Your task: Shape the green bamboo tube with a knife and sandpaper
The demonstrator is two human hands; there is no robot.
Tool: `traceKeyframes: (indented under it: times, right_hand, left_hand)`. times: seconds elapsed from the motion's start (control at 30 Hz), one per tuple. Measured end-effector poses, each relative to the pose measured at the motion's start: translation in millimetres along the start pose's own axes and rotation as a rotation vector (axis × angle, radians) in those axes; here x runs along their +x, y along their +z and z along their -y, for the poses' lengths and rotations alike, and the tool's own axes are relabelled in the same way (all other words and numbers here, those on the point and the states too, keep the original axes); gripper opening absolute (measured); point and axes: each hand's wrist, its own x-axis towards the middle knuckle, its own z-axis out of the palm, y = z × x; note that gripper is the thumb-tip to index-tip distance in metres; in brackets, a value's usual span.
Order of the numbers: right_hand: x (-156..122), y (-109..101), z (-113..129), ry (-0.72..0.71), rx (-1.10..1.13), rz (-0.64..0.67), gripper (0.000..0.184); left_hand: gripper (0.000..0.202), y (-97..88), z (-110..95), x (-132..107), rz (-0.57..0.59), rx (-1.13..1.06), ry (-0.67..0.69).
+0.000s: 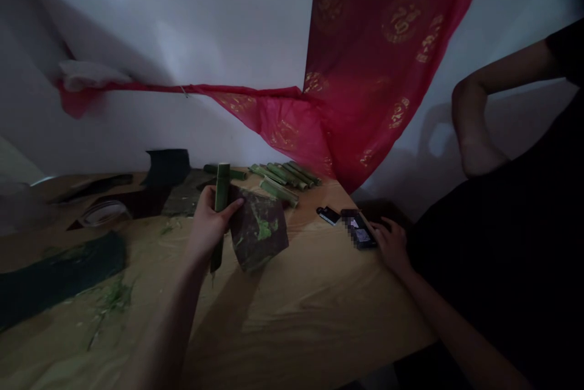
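A green bamboo stick, upright in the left hand, low end jutting below the fist. Fingers pressed together and curled round it, fingertips against the edge of a dark brown square slab, green-smeared and tilted just beside the stick (thumb too dim to make out). Right hand at 3 o'clock, well apart, fingers loosely spread, almost touching a black phone with a blurred patch. Small black case just left of that phone. Between the hands, a narrow gap of wooden table, with open room toward 6 o'clock down to the near edge.

At 1 o'clock, a heap of cut bamboo pieces near the far edge. At 11 o'clock, a dark mat and a black sheet. At 9 o'clock, a glass dish. At 8 o'clock, a long dark green strip, green shavings below it. Past the far edge, a white wall under red cloth with gold prints. At 2 o'clock, a co-worker's bent arm beside a dark-clothed torso, clear of the table.
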Motion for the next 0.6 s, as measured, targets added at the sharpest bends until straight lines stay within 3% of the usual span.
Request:
traceKeyframes:
  times: [0.23, 0.43, 0.6]
  right_hand:
    - [3.0, 1.8, 16.4, -0.228, 0.066, 0.167, 0.042]
    - [10.8, 3.1, 12.7, -0.111, -0.023, 0.124, 0.048]
    - [11.2, 1.8, 13.9, -0.104, -0.059, 0.138, 0.044]
  left_hand:
    - [0.04, -1.1, -2.6, -1.8, 0.051, -0.007, 0.014]
    - [0.042, 0.2, -2.9, -1.3, 0.044, -0.023, 0.014]
    - [0.042, 0.4, -2.6, -0.6, 0.05, -0.04, 0.022]
